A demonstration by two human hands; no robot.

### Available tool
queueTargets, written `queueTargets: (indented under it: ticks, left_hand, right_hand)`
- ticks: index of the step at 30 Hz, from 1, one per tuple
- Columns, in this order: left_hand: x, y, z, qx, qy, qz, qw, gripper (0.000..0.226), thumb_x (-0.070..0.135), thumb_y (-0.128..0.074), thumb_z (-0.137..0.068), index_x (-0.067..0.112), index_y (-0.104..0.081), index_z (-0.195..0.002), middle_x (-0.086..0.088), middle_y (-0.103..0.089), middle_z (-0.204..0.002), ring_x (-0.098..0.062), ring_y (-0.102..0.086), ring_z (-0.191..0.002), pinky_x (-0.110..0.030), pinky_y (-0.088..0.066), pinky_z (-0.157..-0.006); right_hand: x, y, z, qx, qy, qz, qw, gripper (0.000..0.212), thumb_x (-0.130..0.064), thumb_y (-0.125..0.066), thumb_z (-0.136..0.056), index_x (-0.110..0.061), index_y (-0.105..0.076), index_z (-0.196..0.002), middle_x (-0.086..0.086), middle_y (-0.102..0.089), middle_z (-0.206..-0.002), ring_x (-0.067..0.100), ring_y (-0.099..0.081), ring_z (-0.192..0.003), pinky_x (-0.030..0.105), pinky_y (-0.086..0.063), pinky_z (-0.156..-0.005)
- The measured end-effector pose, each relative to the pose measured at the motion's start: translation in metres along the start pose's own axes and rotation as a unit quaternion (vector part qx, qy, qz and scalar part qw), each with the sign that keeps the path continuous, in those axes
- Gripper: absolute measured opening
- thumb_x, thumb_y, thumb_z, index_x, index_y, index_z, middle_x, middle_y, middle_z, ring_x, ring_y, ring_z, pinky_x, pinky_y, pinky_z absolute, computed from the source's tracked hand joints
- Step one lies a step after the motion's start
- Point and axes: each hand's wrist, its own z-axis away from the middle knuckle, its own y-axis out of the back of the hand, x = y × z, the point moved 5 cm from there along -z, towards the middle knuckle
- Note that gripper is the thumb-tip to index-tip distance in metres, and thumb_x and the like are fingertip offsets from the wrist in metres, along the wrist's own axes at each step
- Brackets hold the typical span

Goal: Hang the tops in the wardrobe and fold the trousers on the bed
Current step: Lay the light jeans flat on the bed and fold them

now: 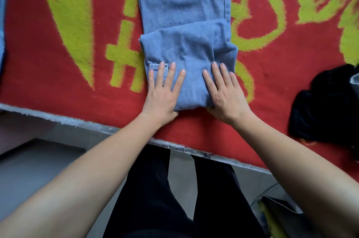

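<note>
Both hands press a fold into the trousers on the bed.

The light blue denim trousers (186, 43) lie lengthwise on the red and yellow-green blanket of the bed (77, 92), near its front edge. The near end is turned over into a thick folded block, while the rest stretches flat away out of view. The left hand (162, 94) and right hand (225, 94) lie flat on that block side by side, fingers (171, 74) straight and spread, gripping nothing and only pressing the cloth down. The folding looks about half done: the far length seems yet to be brought over. The denim looks soft and lightly creased, with a stitched pocket corner under the left hand. A dark garment (326, 105) heaped to the right and blue cloth (3, 24) at the left edge probably await their turn.
</note>
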Motion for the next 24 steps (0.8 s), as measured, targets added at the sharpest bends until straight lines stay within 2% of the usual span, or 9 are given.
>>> queueTargets:
  ticks: [4, 7, 9, 14, 16, 18, 21, 22, 24]
  left_hand:
    - [0.004, 0.012, 0.010, -0.024, 0.023, 0.050, 0.998, 0.125, 0.039, -0.083, -0.062, 0.015, -0.006, -0.158, -0.016, -0.007, -0.164, -0.044, -0.003, -0.149, -0.059, -0.009, -0.120]
    - [0.001, 0.027, 0.025, -0.078, 0.025, 0.083, 0.993, 0.119, 0.036, -0.080, -0.072, 0.018, 0.000, -0.158, -0.010, -0.003, -0.165, -0.038, 0.002, -0.151, -0.050, -0.008, -0.122]
    - [0.002, 0.038, 0.043, -0.133, 0.014, 0.116, 0.984, 0.117, 0.036, -0.080, -0.074, 0.019, -0.001, -0.158, -0.008, -0.005, -0.166, -0.034, -0.002, -0.152, -0.044, -0.013, -0.122]
    - [0.005, 0.079, 0.080, -0.201, -0.026, 0.180, 0.962, 0.100, 0.040, -0.079, -0.070, 0.022, -0.029, -0.154, -0.004, -0.045, -0.151, -0.023, -0.043, -0.137, -0.029, -0.037, -0.104]
    - [-0.002, 0.100, 0.078, -0.237, -0.037, 0.203, 0.949, 0.085, 0.040, -0.079, -0.067, 0.023, -0.045, -0.143, -0.003, -0.062, -0.132, -0.025, -0.057, -0.120, -0.030, -0.046, -0.093]
    - [-0.016, 0.121, 0.065, -0.278, -0.053, 0.258, 0.924, 0.072, 0.042, -0.078, -0.060, 0.019, -0.058, -0.125, -0.001, -0.067, -0.111, -0.024, -0.062, -0.106, -0.030, -0.048, -0.082]
    - [-0.051, 0.147, 0.031, -0.274, -0.029, 0.346, 0.897, 0.068, 0.049, -0.071, -0.053, 0.019, -0.063, -0.114, -0.001, -0.067, -0.108, -0.018, -0.062, -0.101, -0.032, -0.049, -0.086]
    - [-0.066, 0.151, 0.017, -0.241, 0.008, 0.381, 0.893, 0.058, 0.042, -0.074, -0.063, 0.019, -0.064, -0.115, -0.001, -0.067, -0.112, -0.018, -0.060, -0.104, -0.031, -0.048, -0.091]
    - [-0.104, 0.159, -0.011, -0.091, 0.128, 0.420, 0.894, 0.044, 0.024, -0.067, -0.085, 0.015, -0.061, -0.127, -0.006, -0.065, -0.126, -0.022, -0.059, -0.116, -0.034, -0.045, -0.102]
  right_hand:
    - [-0.007, 0.012, 0.008, -0.006, -0.008, -0.034, 0.999, 0.104, -0.030, -0.088, -0.057, -0.007, -0.043, -0.147, 0.026, -0.047, -0.146, 0.046, -0.051, -0.128, 0.048, -0.050, -0.098]
    - [-0.008, 0.045, 0.023, -0.026, 0.003, -0.073, 0.997, 0.089, -0.028, -0.085, -0.060, -0.015, -0.051, -0.141, 0.013, -0.059, -0.134, 0.035, -0.061, -0.113, 0.042, -0.057, -0.083]
    - [-0.012, 0.069, 0.035, -0.079, 0.008, -0.086, 0.993, 0.080, -0.033, -0.077, -0.068, -0.024, -0.049, -0.142, 0.003, -0.062, -0.131, 0.031, -0.063, -0.112, 0.040, -0.055, -0.082]
    - [-0.020, 0.124, 0.059, -0.177, 0.028, -0.088, 0.980, 0.071, -0.044, -0.072, -0.067, -0.036, -0.056, -0.136, 0.001, -0.073, -0.108, 0.030, -0.067, -0.102, 0.034, -0.052, -0.076]
    - [-0.016, 0.144, 0.054, -0.243, 0.020, -0.106, 0.964, 0.051, -0.041, -0.073, -0.064, -0.033, -0.065, -0.114, -0.002, -0.070, -0.084, 0.028, -0.067, -0.089, 0.030, -0.049, -0.065]
    - [-0.006, 0.162, 0.036, -0.306, 0.006, -0.140, 0.942, 0.026, -0.038, -0.074, -0.069, -0.027, -0.063, -0.090, -0.006, -0.062, -0.072, 0.024, -0.062, -0.080, 0.031, -0.044, -0.062]
    - [0.017, 0.187, -0.006, -0.318, -0.053, -0.240, 0.916, 0.021, -0.030, -0.073, -0.077, -0.019, -0.070, -0.094, 0.002, -0.071, -0.090, 0.024, -0.066, -0.093, 0.034, -0.050, -0.075]
    - [0.026, 0.192, -0.022, -0.283, -0.086, -0.281, 0.913, 0.025, -0.029, -0.070, -0.081, -0.019, -0.073, -0.104, 0.003, -0.072, -0.102, 0.023, -0.065, -0.102, 0.033, -0.050, -0.083]
    - [0.045, 0.197, -0.053, -0.155, -0.162, -0.345, 0.912, 0.039, -0.026, -0.057, -0.092, -0.020, -0.065, -0.130, 0.004, -0.065, -0.129, 0.022, -0.057, -0.123, 0.029, -0.043, -0.098]
